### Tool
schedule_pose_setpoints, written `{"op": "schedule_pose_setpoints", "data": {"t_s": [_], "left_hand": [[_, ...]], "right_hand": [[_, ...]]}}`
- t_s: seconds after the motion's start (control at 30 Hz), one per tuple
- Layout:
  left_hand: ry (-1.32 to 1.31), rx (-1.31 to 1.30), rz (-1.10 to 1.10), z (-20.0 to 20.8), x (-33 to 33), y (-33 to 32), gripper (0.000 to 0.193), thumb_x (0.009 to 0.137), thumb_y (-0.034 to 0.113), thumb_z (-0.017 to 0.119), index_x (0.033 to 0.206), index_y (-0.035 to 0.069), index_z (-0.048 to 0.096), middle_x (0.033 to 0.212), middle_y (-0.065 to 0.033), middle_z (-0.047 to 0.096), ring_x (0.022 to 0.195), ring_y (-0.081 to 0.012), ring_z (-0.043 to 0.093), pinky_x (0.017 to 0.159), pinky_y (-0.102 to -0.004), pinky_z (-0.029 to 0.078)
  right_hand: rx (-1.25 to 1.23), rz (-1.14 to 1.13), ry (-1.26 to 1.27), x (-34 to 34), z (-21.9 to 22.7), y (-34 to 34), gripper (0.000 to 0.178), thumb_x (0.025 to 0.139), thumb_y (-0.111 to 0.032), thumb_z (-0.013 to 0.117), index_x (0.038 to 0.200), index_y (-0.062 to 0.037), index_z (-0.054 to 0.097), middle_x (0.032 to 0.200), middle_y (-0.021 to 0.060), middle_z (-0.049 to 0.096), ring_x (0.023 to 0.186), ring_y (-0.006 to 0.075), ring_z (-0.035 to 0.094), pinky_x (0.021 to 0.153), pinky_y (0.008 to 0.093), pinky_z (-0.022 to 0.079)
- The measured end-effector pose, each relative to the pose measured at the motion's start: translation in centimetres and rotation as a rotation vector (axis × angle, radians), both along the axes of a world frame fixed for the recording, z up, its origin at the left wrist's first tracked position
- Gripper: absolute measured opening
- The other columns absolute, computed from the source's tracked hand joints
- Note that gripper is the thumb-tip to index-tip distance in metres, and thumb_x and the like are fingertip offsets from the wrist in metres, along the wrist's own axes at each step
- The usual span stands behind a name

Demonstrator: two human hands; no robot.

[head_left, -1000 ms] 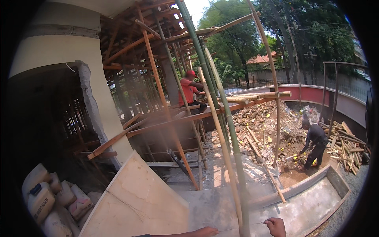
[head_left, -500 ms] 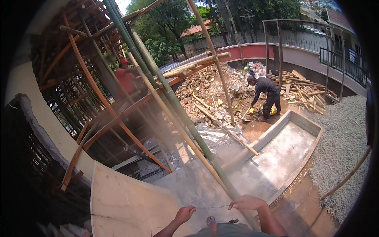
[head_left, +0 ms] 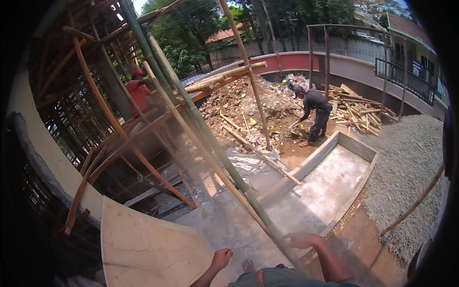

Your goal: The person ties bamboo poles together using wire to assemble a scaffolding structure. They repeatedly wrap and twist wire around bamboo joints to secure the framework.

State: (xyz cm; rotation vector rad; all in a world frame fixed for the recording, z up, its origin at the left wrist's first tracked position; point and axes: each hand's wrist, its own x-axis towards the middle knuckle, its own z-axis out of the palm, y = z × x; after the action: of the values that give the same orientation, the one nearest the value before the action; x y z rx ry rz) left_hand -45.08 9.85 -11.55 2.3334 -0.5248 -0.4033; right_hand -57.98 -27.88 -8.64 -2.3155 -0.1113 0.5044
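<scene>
My left hand is closed in a fist at the bottom centre, pinching one end of a thin string. The string runs taut to my right hand, whose fingers curl on it right against a slanting green bamboo pole. Both forearms come up from the lower edge. My foot in a sandal shows between them, above a concrete slab far below.
A pale plywood sheet lies lower left. Bamboo and timber scaffolding fills the left. Below are a concrete trough, gravel, rubble and stacked timber. One person in dark clothes bends over; another in red stands in the scaffolding.
The view has swung right and downward, bringing the trough and gravel into view. My hands have risen into the frame, moved apart and now stretch the string between them.
</scene>
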Motion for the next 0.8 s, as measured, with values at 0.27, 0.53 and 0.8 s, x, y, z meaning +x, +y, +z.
{"op": "schedule_pose_setpoints", "data": {"t_s": [0.27,0.53,0.8], "left_hand": [[-0.051,-0.501,-0.130,17.3,0.0,-9.6,0.042,0.103,0.035,0.053,0.076,0.004,0.060,0.060,0.0058,0.045,0.056,-0.0036,0.039,0.051,-0.0239,0.032],[-0.114,-0.516,-0.134,20.0,1.1,-9.5,0.039,0.102,0.031,0.055,0.079,-0.001,0.060,0.067,-0.0007,0.054,0.065,-0.0080,0.047,0.060,-0.0272,0.040],[-0.067,-0.164,-0.011,12.5,3.2,-4.1,0.041,0.099,0.037,0.058,0.082,0.000,0.063,0.066,-0.0089,0.057,0.064,-0.0160,0.053,0.064,-0.0331,0.044]], "right_hand": [[-0.129,-0.659,-0.689,3.1,32.2,-5.9,0.092,0.095,-0.029,0.063,0.158,-0.0167,-0.002,0.078,0.0175,0.065,0.072,0.0314,0.064,0.071,0.0416,0.048],[-0.196,-0.533,-0.955,-0.2,34.6,-4.7,0.055,0.088,-0.015,0.068,0.141,-0.0138,0.052,0.066,0.0104,0.061,0.055,0.0175,0.055,0.059,0.0335,0.045],[-0.199,-0.292,-0.443,1.7,10.3,-3.2,0.018,0.082,-0.028,0.071,0.089,-0.0123,0.078,0.083,0.0148,0.071,0.081,0.0347,0.066,0.075,0.0414,0.053]]}}
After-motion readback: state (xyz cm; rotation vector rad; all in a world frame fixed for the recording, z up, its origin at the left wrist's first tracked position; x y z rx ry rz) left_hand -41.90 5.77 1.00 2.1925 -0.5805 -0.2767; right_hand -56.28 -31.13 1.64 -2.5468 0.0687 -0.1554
